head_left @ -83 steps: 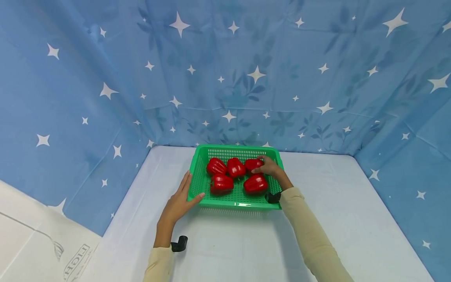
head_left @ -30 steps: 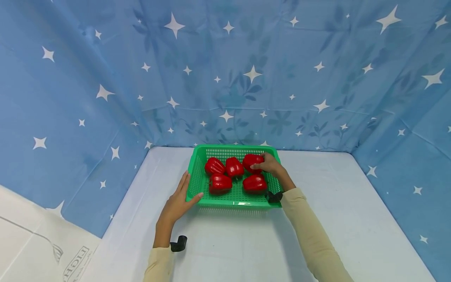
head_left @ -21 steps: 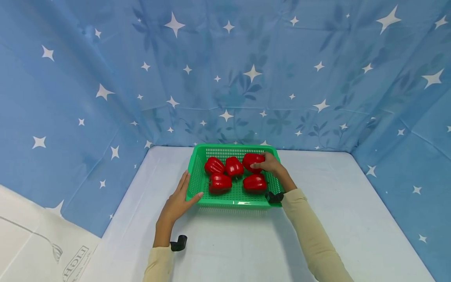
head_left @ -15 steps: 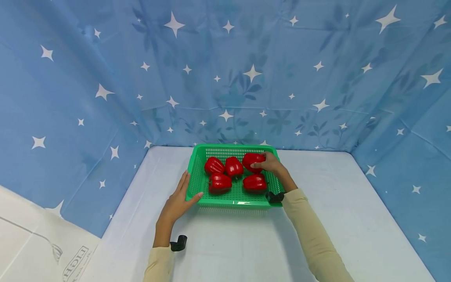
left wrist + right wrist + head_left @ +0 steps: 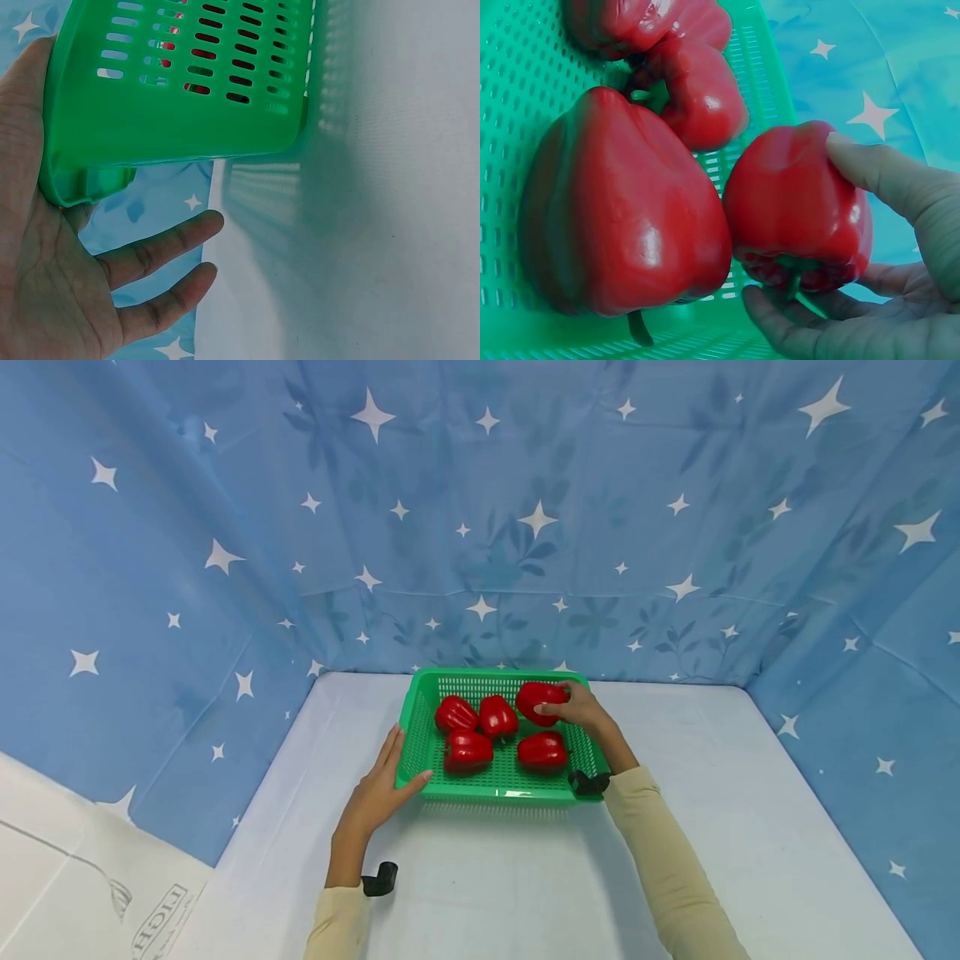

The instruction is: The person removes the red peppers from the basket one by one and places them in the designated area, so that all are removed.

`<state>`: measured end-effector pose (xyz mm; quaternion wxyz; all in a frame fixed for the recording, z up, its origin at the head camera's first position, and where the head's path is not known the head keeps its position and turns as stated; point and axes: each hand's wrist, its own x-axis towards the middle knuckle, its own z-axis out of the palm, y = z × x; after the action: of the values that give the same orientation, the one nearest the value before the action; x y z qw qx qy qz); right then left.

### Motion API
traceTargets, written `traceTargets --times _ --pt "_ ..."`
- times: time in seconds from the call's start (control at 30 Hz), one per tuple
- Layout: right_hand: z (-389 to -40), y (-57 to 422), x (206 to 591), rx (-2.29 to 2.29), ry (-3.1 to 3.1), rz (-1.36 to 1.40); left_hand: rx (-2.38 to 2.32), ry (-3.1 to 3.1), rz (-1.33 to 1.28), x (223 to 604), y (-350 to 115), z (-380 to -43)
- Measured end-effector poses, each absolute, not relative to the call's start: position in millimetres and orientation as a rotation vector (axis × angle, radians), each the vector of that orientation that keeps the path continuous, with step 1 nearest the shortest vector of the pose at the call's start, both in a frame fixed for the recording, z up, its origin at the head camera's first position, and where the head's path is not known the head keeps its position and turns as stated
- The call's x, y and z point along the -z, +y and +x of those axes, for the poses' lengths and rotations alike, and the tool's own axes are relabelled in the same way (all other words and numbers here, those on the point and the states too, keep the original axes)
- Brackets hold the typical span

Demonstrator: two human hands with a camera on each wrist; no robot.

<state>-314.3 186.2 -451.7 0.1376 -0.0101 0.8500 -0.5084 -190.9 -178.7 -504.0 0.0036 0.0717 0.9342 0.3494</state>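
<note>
At the eight o'clock of the basket (image 5: 465, 792), the left hand (image 5: 377, 792) rests straight-fingered against it. Farther off, at two o'clock, the right hand (image 5: 582, 708) has its grip clamped round a pepper (image 5: 538, 700) from the three o'clock side; only the right wrist view clearly shows the stem (image 5: 794, 282), pointing to six.

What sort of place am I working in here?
Probably a small makeshift recording booth, hedged: blue star-print curtains close off three sides of a white table, and a small black device sits at the left wrist. The green basket of red peppers alone wouldn't settle it.
</note>
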Motion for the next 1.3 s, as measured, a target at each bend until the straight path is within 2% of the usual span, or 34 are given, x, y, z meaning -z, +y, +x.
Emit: traceTargets --times 0.73,1.1,1.3 --pt "-314.1 197.0 452.8 1.739 2.332 -0.107 -1.106 2.92 0.23 505.0 -178.6 -190.6" --pt "-293.5 195.4 424.7 1.759 2.315 -0.154 -1.114 2.926 0.225 504.4 -178.8 -190.7" --pt "-299.8 200.0 437.6 1.814 2.303 -0.165 -1.121 2.924 0.228 503.8 -178.1 -191.1"
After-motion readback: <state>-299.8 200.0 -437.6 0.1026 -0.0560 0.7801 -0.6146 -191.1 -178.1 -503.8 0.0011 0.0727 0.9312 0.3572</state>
